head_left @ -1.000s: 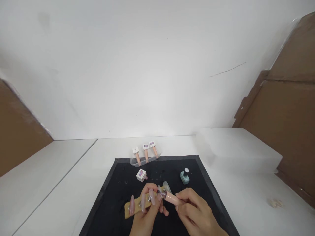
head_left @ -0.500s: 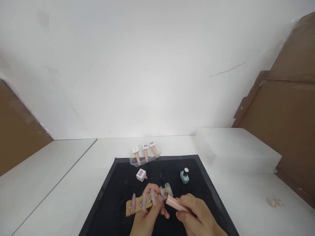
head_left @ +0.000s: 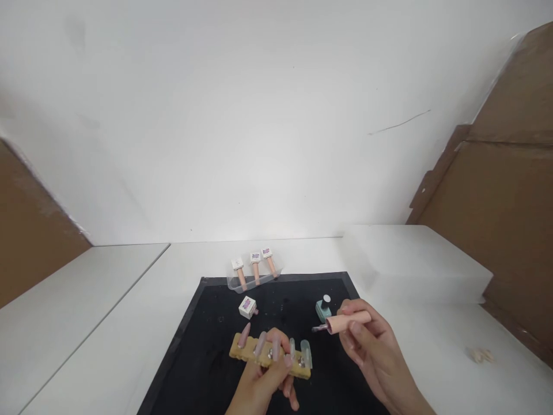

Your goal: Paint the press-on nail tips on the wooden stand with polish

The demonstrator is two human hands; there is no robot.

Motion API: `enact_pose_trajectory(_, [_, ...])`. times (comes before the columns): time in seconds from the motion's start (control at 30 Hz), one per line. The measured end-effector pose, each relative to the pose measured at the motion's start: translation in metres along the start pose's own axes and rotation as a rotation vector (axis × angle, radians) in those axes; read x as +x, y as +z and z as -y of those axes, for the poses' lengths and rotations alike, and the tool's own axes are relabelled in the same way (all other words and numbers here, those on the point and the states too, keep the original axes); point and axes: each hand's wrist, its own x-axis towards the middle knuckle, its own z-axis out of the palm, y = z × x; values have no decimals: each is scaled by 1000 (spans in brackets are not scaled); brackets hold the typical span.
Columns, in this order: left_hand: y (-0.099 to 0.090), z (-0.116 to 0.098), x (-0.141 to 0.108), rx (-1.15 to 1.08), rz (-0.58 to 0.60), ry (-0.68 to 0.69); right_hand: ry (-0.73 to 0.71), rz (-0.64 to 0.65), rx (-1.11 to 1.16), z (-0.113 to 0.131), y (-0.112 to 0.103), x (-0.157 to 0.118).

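Low at six o'clock, the left hand (head_left: 264,383) grips a tan wooden nail-tip holder strip (head_left: 270,358) over the black mat (head_left: 203,346); at three o'clock of it, the right hand (head_left: 374,354) pinches a pink-handled polish brush (head_left: 343,323), beside the teal polish bottle (head_left: 324,309).

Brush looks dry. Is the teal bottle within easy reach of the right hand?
Probably yes. The right hand holds the brush right beside the teal bottle, with nothing between them, though the bottle's cap looks on.

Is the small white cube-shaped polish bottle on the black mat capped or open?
Open: the white cube bottle lacks its cap; the right hand holds the peach brush cap.
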Motion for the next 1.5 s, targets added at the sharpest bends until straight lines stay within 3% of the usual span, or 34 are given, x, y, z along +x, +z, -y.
enact_pose_trajectory(0.1, [-2,4,0,108,44,5,130,54,100,0,-4,1])
enact_pose_trajectory(0.27, [0,6,3,246,114,2,86,117,-46,-5,-9,0])
enact_pose_trajectory(0.43, [-1,8,5,310,150,-35,125,172,-20,-9,-12,2])
enact_pose_trajectory(0.67, [0,7,6,424,177,-63,92,221,-235,-4,-7,1])
enact_pose_trajectory(1.0, [2,4,6,422,212,-83,64,259,-345,3,-4,1])
enact_pose_trajectory(1.17, [3,6,5,376,218,-98,29,217,-351,1,-4,0])
enact_pose_trajectory(1.33, [0,5,3,365,205,-101,35,178,-227,-6,-7,0])
enact_pose_trajectory(1.5, [0,4,3,261,194,-126,28,259,-104,-9,-8,-1])
